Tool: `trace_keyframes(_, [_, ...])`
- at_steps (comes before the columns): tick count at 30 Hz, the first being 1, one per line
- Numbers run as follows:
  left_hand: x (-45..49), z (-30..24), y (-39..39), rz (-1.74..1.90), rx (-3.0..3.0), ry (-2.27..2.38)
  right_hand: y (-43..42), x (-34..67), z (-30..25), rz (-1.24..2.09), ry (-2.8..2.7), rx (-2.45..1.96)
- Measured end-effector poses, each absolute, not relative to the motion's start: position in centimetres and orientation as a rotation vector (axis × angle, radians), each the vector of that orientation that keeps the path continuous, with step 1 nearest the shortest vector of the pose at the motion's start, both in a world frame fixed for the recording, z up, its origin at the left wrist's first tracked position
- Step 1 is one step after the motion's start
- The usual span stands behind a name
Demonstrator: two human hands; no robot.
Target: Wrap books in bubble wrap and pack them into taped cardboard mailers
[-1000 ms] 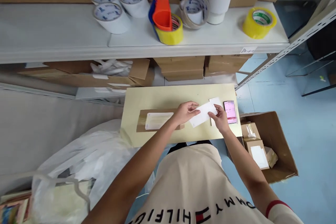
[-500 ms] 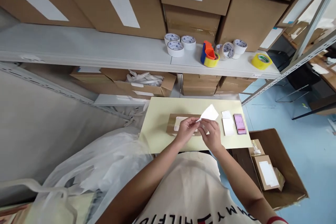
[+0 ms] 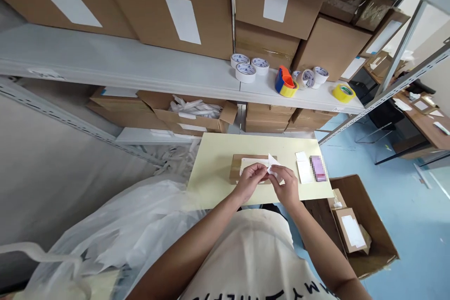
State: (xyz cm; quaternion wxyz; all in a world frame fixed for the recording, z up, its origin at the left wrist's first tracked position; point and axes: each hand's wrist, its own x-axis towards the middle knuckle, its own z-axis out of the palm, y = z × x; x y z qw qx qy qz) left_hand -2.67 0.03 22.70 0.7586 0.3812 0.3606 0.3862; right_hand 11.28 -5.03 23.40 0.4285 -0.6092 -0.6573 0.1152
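"At the table's near edge, what was hard to make out?"

"Most of the white slip [image 3: 272, 164]. The hands covered it, and only one pointed corner showed. The left hand [image 3: 250, 179] and right hand [image 3: 286, 186] pinched it between thumbs and fingertips, just above the brown parcel [image 3: 237, 169]."

"Which way did it point?"

"The corner pointed up and away from the person. I couldn't tell its long axis. The parcel lay left to right."

"And the room?"

"It had a pale yellow table [image 3: 218, 168], a blue floor [image 3: 404, 206] and tape rolls [image 3: 246, 71] on a grey shelf [image 3: 140, 68]."
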Motion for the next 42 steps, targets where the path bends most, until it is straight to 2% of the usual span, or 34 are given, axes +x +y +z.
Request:
trace_keyframes(10, [-1.5, 22.4, -1.3, 1.006, 1.079, 0.858, -4.2, 12.6, 23.4, 0.752, -1.494, -1.339])
trace_keyframes(21, [0.9, 23.1, -4.0, 0.985, 1.231, 0.986, -4.2, 16.5, 23.0, 1.458, -1.228, -1.152])
trace_keyframes(30, [2.2, 22.4, -5.4, 1.061, 1.197, 1.116, -4.5, 18.5, 22.3, 1.531, -1.096, -1.172])
trace_keyframes(37, [-2.9, 22.5, -4.4, 0.977, 0.759, 1.332, -3.8, 19.7, 20.8, 1.511, -1.005, -1.273])
trace_keyframes(42, [-6.9, 23.1, -2.3, 1.117, 0.580, 1.539, -3.1, 20.2, 19.6, 1.443, -0.969, -1.357])
